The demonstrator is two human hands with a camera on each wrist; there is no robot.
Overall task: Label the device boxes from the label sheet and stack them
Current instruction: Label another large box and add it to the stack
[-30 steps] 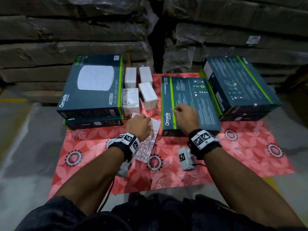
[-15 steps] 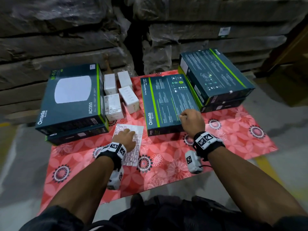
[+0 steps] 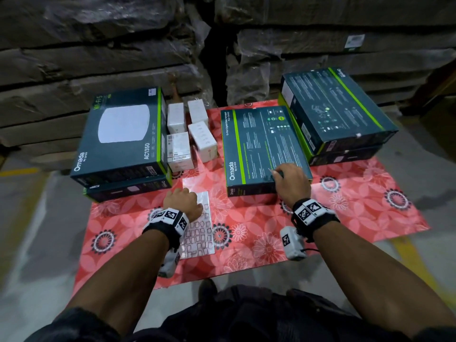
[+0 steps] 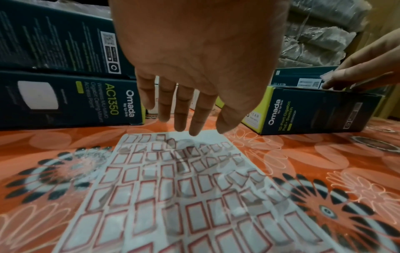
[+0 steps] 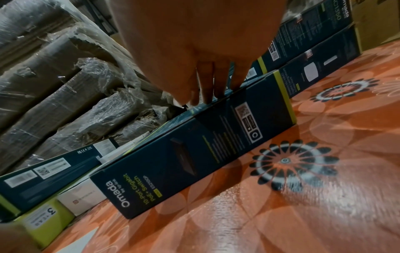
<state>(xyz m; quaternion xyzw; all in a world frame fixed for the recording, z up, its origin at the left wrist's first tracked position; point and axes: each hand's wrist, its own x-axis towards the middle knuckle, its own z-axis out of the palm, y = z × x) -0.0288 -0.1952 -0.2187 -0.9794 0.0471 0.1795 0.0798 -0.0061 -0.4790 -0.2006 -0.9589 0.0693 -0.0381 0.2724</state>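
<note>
The white label sheet (image 3: 199, 230) with red-framed labels lies on the floral mat. My left hand (image 3: 183, 202) rests on its far end, fingers straight and tips down (image 4: 186, 123). The dark Omada switch box (image 3: 261, 144) lies flat in the middle. My right hand (image 3: 290, 180) sits on its top near the front right edge. It pinches a small white label (image 4: 327, 76) between thumb and fingertip, held against the box top. In the right wrist view the fingertips (image 5: 205, 95) touch the box's upper edge (image 5: 194, 154).
Two Omada AC1350 boxes (image 3: 121, 134) are stacked at the left. Two more dark boxes (image 3: 335, 112) are stacked at the right. Several small white boxes (image 3: 190, 134) stand between the left stack and the middle box. Wrapped cartons (image 3: 123, 45) wall off the back.
My right hand has slid along the switch box's top from near its green stripe toward the front right edge. The left hand stays on the label sheet. The head view has shifted.
</note>
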